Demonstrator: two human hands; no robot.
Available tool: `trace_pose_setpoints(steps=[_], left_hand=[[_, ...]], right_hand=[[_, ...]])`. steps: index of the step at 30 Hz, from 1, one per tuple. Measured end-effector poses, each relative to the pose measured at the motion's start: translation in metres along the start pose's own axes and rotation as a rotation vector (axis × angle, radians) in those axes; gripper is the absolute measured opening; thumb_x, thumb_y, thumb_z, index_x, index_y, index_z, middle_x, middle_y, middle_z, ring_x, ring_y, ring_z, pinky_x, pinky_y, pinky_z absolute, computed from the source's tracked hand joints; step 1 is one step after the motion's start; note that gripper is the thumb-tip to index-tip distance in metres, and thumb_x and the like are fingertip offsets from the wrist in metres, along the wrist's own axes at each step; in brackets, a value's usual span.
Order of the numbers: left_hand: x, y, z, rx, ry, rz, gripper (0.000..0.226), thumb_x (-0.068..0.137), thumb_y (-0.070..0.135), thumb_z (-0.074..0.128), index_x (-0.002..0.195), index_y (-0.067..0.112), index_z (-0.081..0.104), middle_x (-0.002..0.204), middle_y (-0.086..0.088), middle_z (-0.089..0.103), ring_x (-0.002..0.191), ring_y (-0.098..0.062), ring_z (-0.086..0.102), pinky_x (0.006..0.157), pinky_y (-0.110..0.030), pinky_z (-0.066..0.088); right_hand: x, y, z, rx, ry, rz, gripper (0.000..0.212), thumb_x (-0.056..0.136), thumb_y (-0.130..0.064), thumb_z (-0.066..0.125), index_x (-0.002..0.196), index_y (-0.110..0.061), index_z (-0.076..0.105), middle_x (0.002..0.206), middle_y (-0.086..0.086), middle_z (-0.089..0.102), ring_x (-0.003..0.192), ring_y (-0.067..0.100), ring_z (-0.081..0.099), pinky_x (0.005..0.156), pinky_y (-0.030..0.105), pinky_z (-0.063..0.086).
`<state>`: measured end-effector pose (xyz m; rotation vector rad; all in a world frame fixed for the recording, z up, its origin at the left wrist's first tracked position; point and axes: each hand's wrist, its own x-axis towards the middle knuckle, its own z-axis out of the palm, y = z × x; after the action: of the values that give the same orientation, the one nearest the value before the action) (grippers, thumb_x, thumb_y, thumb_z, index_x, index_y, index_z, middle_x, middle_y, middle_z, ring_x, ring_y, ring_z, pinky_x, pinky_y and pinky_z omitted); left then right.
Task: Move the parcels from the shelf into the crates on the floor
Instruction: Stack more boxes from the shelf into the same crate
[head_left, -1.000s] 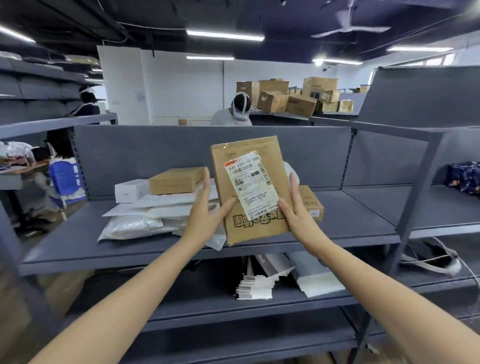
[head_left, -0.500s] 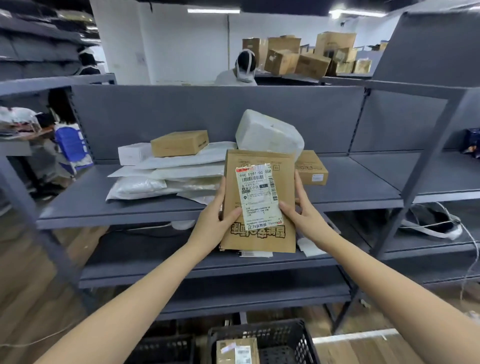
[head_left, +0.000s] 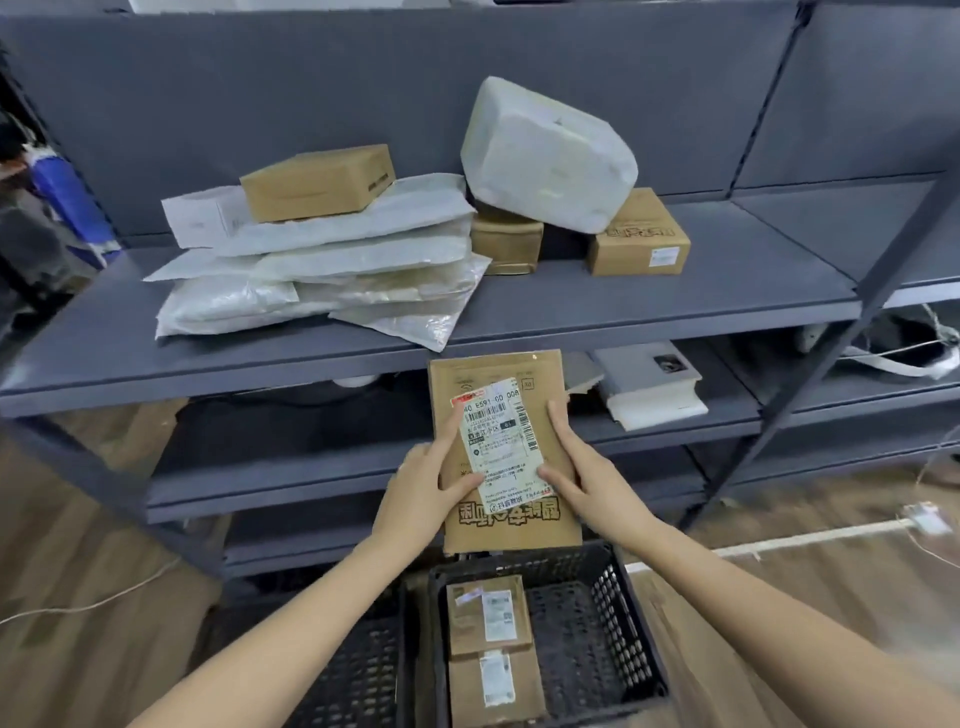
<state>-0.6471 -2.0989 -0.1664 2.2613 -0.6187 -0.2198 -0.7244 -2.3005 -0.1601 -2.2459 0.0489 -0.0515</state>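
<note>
A flat brown cardboard parcel (head_left: 493, 374) with a white shipping label is held between both hands, below the shelf edge and above a black crate (head_left: 613, 623). My left hand (head_left: 426, 488) grips its left edge with the thumb on the label. My right hand (head_left: 582, 467) holds the right edge, fingers along the front. The crate on the floor holds two brown labelled parcels (head_left: 488, 618). More parcels stay on the grey shelf (head_left: 675, 306): a stack of white bags (head_left: 322, 270), a brown box (head_left: 317, 182) on top, a bulky white wrapped parcel (head_left: 545, 156) and small brown boxes (head_left: 639, 239).
A second black crate (head_left: 353, 675) stands left of the first. Lower shelves hold a grey and white box (head_left: 649, 384) and papers. Shelf uprights (head_left: 810, 395) stand to the right. A white cable (head_left: 810, 535) crosses the wooden floor.
Both hands have brought the flat brown parcel down from shelf height to just above the right crate. My view has tilted down, so the crates now show.
</note>
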Motion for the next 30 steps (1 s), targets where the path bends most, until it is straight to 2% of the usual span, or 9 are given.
trace_pose_setpoints(steps=[2, 7, 12, 16, 19, 23, 26, 30], left_hand=[[-0.001, -0.017, 0.013, 0.002, -0.047, -0.015, 0.083, 0.088, 0.045, 0.058, 0.129, 0.068, -0.010, 0.114, 0.002, 0.052, 0.102, -0.010, 0.050, 0.085, -0.024, 0.042], [0.005, -0.053, 0.041, -0.017, -0.179, -0.055, 0.085, 0.087, 0.043, 0.061, 0.128, 0.069, -0.008, 0.111, 0.003, 0.053, 0.097, -0.009, 0.051, 0.086, -0.025, 0.044], [0.003, -0.077, 0.078, 0.009, -0.276, -0.130, 0.093, 0.085, 0.039, 0.066, 0.133, 0.063, -0.010, 0.117, -0.001, 0.054, 0.103, -0.012, 0.051, 0.084, -0.023, 0.039], [-0.007, -0.109, 0.121, 0.014, -0.328, -0.240, 0.097, 0.082, 0.040, 0.069, 0.138, 0.058, -0.009, 0.126, -0.005, 0.055, 0.106, -0.016, 0.055, 0.084, -0.023, 0.041], [-0.023, -0.135, 0.160, -0.021, -0.383, -0.348, 0.099, 0.082, 0.035, 0.070, 0.138, 0.056, -0.010, 0.133, -0.005, 0.052, 0.114, -0.017, 0.054, 0.091, -0.026, 0.043], [-0.039, -0.175, 0.220, 0.009, -0.489, -0.461, 0.102, 0.082, 0.035, 0.070, 0.149, 0.033, -0.007, 0.145, 0.000, 0.044, 0.125, -0.015, 0.050, 0.095, -0.022, 0.042], [-0.044, -0.211, 0.263, 0.059, -0.529, -0.500, 0.103, 0.081, 0.040, 0.070, 0.151, 0.029, -0.005, 0.143, -0.001, 0.047, 0.122, -0.014, 0.053, 0.094, -0.019, 0.043], [-0.041, -0.265, 0.314, 0.097, -0.515, -0.517, 0.102, 0.081, 0.041, 0.070, 0.150, 0.030, -0.005, 0.140, -0.002, 0.050, 0.119, -0.015, 0.055, 0.094, -0.026, 0.048]], right_hand=[[-0.001, 0.017, 0.012, -0.009, -0.056, 0.060, 0.084, 0.093, -0.030, 0.055, 0.138, -0.052, -0.013, 0.155, -0.010, 0.023, 0.137, 0.008, 0.032, 0.113, 0.026, 0.029], [-0.008, 0.052, 0.039, 0.035, -0.196, 0.189, 0.093, 0.091, -0.031, 0.058, 0.136, -0.048, -0.021, 0.147, -0.019, 0.022, 0.129, 0.000, 0.032, 0.104, 0.012, 0.028], [-0.016, 0.083, 0.067, 0.132, -0.205, 0.339, 0.093, 0.092, -0.024, 0.059, 0.133, -0.054, -0.019, 0.146, -0.011, 0.036, 0.123, 0.005, 0.045, 0.106, 0.026, 0.039], [-0.025, 0.121, 0.092, 0.200, -0.200, 0.457, 0.093, 0.091, -0.019, 0.060, 0.144, -0.044, -0.014, 0.141, -0.006, 0.045, 0.113, 0.008, 0.053, 0.097, 0.020, 0.043], [-0.037, 0.162, 0.121, 0.196, -0.259, 0.521, 0.090, 0.092, -0.019, 0.059, 0.142, -0.044, -0.012, 0.143, -0.004, 0.043, 0.122, 0.014, 0.050, 0.103, 0.024, 0.039], [-0.053, 0.227, 0.166, 0.177, -0.348, 0.585, 0.091, 0.091, -0.023, 0.059, 0.137, -0.048, -0.016, 0.137, 0.000, 0.053, 0.118, 0.017, 0.056, 0.103, 0.028, 0.043], [-0.058, 0.274, 0.198, 0.180, -0.394, 0.625, 0.090, 0.091, -0.023, 0.059, 0.142, -0.045, -0.013, 0.137, -0.001, 0.053, 0.118, 0.017, 0.056, 0.103, 0.031, 0.044], [-0.048, 0.336, 0.242, 0.210, -0.435, 0.613, 0.087, 0.092, -0.022, 0.058, 0.147, -0.038, -0.008, 0.142, -0.004, 0.047, 0.122, 0.012, 0.051, 0.105, 0.026, 0.040]])
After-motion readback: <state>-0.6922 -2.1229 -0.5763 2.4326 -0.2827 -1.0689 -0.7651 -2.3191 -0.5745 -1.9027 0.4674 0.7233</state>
